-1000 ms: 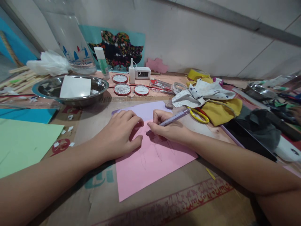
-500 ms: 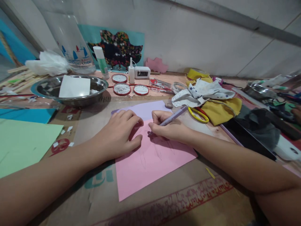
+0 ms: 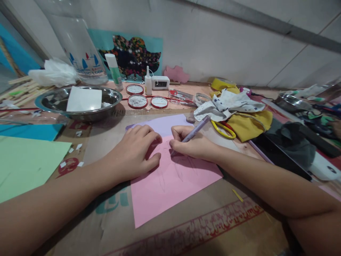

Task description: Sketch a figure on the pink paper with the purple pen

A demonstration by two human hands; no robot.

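Note:
A pink sheet of paper [image 3: 157, 206] lies at a slant on the cardboard, with faint pencil-like lines drawn on it. Its far part overlaps a lilac sheet [image 3: 170, 122]. My left hand [image 3: 141, 151] rests palm down on the pink sheet's left side, fingers apart and holding nothing. In my right hand [image 3: 191, 142] is a slim purple-grey pen [image 3: 197, 128], gripped between thumb and fingers. Its tip meets the pink paper near the middle, close to the drawn lines. The heel of that hand covers part of the drawing.
A steel bowl [image 3: 80, 115] holding a white card stands at the back left. Behind are a glue stick [image 3: 114, 73], a glue bottle [image 3: 148, 83] and red-rimmed lids of white beads [image 3: 137, 102]. Yellow-handled scissors [image 3: 223, 131] and cloth scraps [image 3: 229, 103] lie right. Green paper [image 3: 29, 163] lies left.
The pen tip has shifted slightly to the right and nearer to me, and the pen stands a bit steeper. My left hand stays in place on the paper.

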